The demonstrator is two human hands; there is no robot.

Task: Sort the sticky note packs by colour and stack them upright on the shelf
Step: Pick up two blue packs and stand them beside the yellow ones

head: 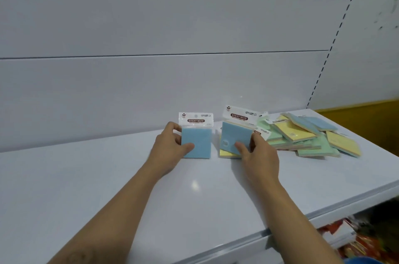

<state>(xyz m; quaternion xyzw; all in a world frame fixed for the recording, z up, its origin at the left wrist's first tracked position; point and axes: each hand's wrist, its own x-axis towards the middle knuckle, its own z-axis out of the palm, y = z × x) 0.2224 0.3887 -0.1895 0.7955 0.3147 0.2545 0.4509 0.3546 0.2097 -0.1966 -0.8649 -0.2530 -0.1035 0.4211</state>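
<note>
A person's left hand [170,147] steadies an upright blue pack [197,140] of sticky notes on a white shelf [108,177]. The pack's bottom edge sits on the shelf surface and its white "STICKY NOTE" header card is on top. The thumb [187,146] lies across the lower left of the blue face, and the fingers curl round the pack's left edge to its back, pinching it between them.

Just beside it, the right hand [259,153] grips a tilted blue pack [234,136], which leans with its header angled to the right. Its thumb [240,147] presses the lower right of the face, and the fingers wrap the right edge from behind. This pack stands over a yellow pack [225,153] lying flat, only a strip of which shows beneath it. The two blue packs stand apart, with a narrow gap between them.

To the right, against the grey back panel [151,26], a loose pile [302,136] of yellow, green and blue packs lies flat and overlapping. Red packaged goods [345,237] show blurred on a lower level.
</note>
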